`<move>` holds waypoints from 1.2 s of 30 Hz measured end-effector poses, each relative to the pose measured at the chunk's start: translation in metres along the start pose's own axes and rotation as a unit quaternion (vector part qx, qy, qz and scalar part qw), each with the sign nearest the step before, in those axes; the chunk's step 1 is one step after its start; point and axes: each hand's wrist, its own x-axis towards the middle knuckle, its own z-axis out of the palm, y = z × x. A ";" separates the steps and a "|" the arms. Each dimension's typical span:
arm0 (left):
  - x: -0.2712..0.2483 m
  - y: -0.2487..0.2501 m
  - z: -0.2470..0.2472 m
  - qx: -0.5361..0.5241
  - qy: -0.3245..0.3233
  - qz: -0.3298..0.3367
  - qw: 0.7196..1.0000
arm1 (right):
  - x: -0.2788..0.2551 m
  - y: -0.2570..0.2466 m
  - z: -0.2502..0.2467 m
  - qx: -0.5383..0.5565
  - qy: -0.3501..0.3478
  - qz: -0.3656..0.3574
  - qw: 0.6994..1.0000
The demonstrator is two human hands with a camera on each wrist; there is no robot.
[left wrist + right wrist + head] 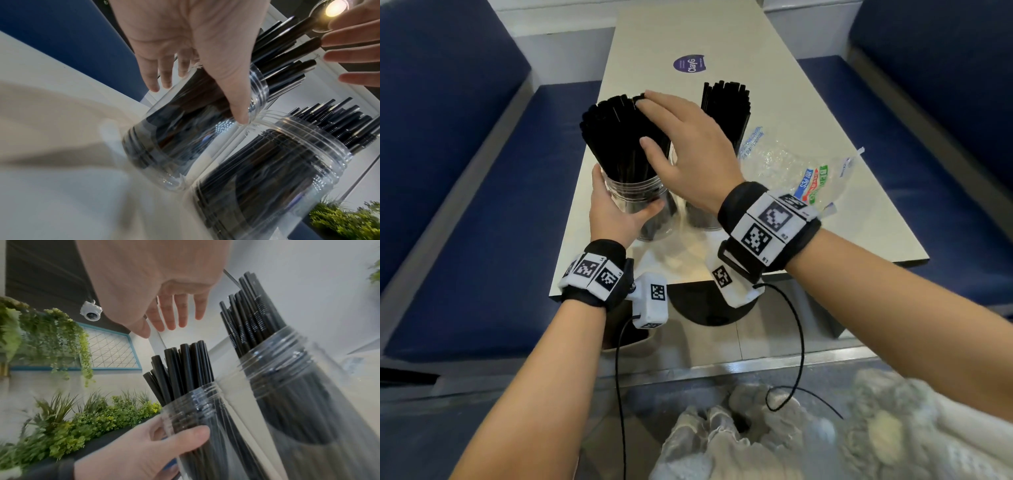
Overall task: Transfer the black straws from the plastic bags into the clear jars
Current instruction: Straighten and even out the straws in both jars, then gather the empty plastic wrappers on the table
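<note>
Two clear jars stand side by side near the table's front edge, both packed with black straws. My left hand (616, 209) grips the left jar (650, 219) around its threaded neck, fingers behind and thumb in front; the same hand (205, 68) shows wrapped on that jar (174, 146). My right hand (681, 144) hovers flat over the left jar's straws (619, 137), fingers straight, fingertips at the straw tops. In the right wrist view those straws (180, 369) stand just below the spread fingers (174, 313). The right jar (702, 216) holds its own bundle of straws (726, 109).
Empty crumpled clear plastic bags (801, 171) with coloured print lie on the table (825, 219) right of the jars. A round purple sticker (689, 64) sits farther back. Blue bench seats (482, 222) flank the table on both sides.
</note>
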 end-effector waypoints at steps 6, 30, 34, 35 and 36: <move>-0.013 0.018 -0.004 0.065 0.007 -0.037 0.997 | -0.034 0.011 -0.024 0.029 0.013 0.006 0.999; -0.063 0.081 0.088 0.249 -0.018 0.150 0.956 | -0.097 0.144 -0.016 -0.188 -0.428 0.291 0.835; -0.062 0.082 0.090 0.249 -0.010 0.143 0.958 | -0.112 0.144 -0.019 -0.193 -0.362 0.240 0.880; -0.061 0.081 0.091 0.252 -0.007 0.141 0.957 | -0.115 0.145 -0.022 -0.186 -0.344 0.229 0.892; -0.060 0.081 0.091 0.255 -0.005 0.139 0.957 | -0.116 0.147 -0.025 -0.178 -0.329 0.226 0.899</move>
